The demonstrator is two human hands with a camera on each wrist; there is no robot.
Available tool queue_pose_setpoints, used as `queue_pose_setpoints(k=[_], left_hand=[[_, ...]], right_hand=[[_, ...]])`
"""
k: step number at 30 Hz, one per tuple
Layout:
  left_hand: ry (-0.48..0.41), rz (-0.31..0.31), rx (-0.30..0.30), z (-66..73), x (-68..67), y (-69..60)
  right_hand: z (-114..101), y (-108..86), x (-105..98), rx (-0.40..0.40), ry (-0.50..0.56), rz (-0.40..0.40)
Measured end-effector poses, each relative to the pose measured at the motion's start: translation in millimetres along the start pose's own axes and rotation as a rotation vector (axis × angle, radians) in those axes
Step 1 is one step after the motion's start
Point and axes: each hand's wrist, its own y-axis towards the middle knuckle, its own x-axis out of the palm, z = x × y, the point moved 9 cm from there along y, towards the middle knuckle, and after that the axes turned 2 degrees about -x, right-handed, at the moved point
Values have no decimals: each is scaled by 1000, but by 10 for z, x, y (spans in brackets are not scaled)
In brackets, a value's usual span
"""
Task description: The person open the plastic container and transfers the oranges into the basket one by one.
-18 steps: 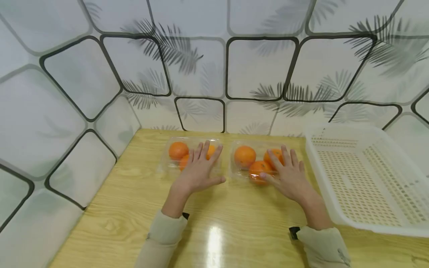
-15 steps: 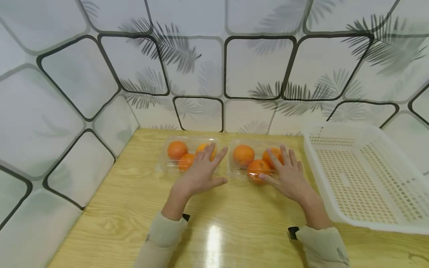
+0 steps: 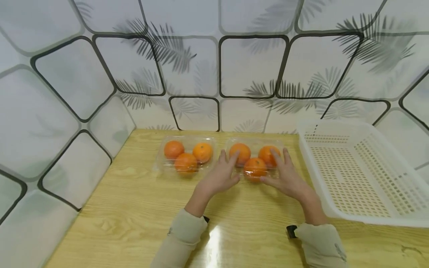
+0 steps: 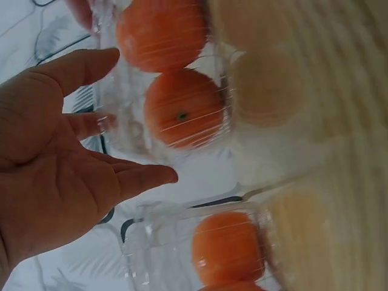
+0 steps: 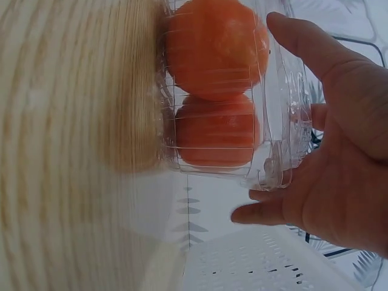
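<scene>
Head view first: a clear, rectangular plastic box [image 3: 254,147] with three round orange fruits [image 3: 255,168] inside, sitting near the far edge of the pale yellow wood-grain table [image 3: 134,223]. A bare left hand [image 3: 219,176] is at its left end, a bare right hand [image 3: 286,178] at its right, fingers spread, nothing clasped. Flanking it like that, I'd say, spreads the weight and keeps the thin plastic level. A matching clear fruit box [image 3: 188,143] stands just left, near the table's far left corner, leaving the left hand only a narrow gap. Over by the right edge, a white plastic mesh basket [image 3: 325,193] crowds the right hand's outer side; the patterned white wall [image 3: 254,70] closes off the far edge.

Left wrist now: thumb at the near side, fingers beyond the end, a loose, wide cradle; whether the skin presses the plastic, I can't tell.

And the right wrist: thumb tip up by the lid's near rim, fingers round the far side, the hand well spread, contact again uncertain. The fruits sit low, so the rim looks the sensible place to meet it.
</scene>
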Motion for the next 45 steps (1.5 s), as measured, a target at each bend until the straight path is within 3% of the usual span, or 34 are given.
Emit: queue_pose_setpoints(k=[4,21,26,38,45], left_hand=[[11,-16,-19,-27,61,14],[110,37,-17,60,-6,39],[144,63,3,80,-32,46],[248,148,-15,92,1,54],[300,160,5,108,28,13]], right_hand=[[-38,-6,7,8,26,-28],[-109,27,-73,-32,15,-13],[-87,61,-46,-16,-16,9],[-162,58,-23,-104,-140,96],[-170,30,34,-103,-213,114]])
